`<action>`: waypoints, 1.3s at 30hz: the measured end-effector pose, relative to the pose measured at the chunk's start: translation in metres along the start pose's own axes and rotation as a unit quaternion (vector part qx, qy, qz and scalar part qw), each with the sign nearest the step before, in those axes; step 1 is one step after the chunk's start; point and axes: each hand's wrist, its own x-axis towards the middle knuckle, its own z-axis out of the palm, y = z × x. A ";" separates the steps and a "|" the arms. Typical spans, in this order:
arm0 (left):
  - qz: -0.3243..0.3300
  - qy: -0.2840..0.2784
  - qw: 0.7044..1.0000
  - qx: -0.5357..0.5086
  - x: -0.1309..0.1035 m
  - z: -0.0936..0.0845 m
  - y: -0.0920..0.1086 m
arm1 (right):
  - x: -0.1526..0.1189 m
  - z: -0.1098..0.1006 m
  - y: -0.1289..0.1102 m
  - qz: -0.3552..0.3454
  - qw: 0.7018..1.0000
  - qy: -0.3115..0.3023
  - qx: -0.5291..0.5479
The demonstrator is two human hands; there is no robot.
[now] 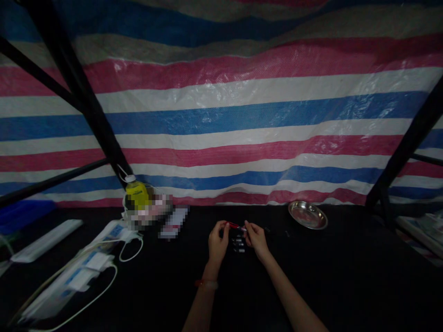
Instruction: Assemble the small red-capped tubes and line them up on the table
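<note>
A slim red stick with a pale or metallic end spans the gap between my two hands; its exact kind is too small to tell. My left hand pinches its left end between thumb and fingers. On the other side, my right hand has its fingertips closed on the pale end. Just below and between the hands, several small pieces with silvery ends lie in a short column on the black table. A red band circles my left wrist.
A round metal dish sits at the back right. To the left are a yellow bottle, a blurred-out pale packet and white power strips with looping cables. Black frame posts and a striped sheet stand behind.
</note>
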 end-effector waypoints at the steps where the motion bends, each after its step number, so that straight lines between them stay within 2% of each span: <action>1: -0.009 0.007 1.000 -0.021 0.001 0.000 -0.002 | 0.001 0.000 0.001 0.002 1.000 -0.001 -0.007; 4: -0.037 0.040 0.995 -0.084 0.004 0.002 -0.009 | 0.002 -0.002 0.002 -0.004 0.999 0.007 -0.040; 8: -0.076 0.073 0.986 -0.128 0.009 0.004 -0.023 | 0.000 -0.006 -0.004 -0.087 0.986 0.056 -0.129; 14: -0.114 0.060 0.982 -0.137 0.013 0.005 -0.036 | -0.007 -0.014 -0.015 -0.171 0.941 0.142 -0.257; 18: -0.118 0.039 0.986 -0.109 0.012 0.005 -0.036 | -0.006 -0.019 -0.017 -0.200 0.916 0.169 -0.304; 20: -0.112 0.027 0.991 -0.074 0.010 0.005 -0.036 | -0.006 -0.020 -0.017 -0.196 0.908 0.174 -0.326; 23: -0.092 0.025 0.995 0.035 0.008 0.003 -0.035 | -0.007 -0.020 -0.019 -0.169 0.892 0.179 -0.378; 28: -0.044 0.015 0.977 0.209 0.006 0.003 -0.029 | -0.008 -0.021 -0.021 -0.110 0.853 0.188 -0.475; 32: -0.038 -0.012 0.963 0.266 0.004 0.003 -0.021 | -0.006 -0.024 -0.021 -0.082 0.824 0.189 -0.528; 39: -0.036 -0.044 0.954 0.293 0.000 0.003 -0.012 | -0.005 -0.028 -0.023 -0.093 0.769 0.183 -0.605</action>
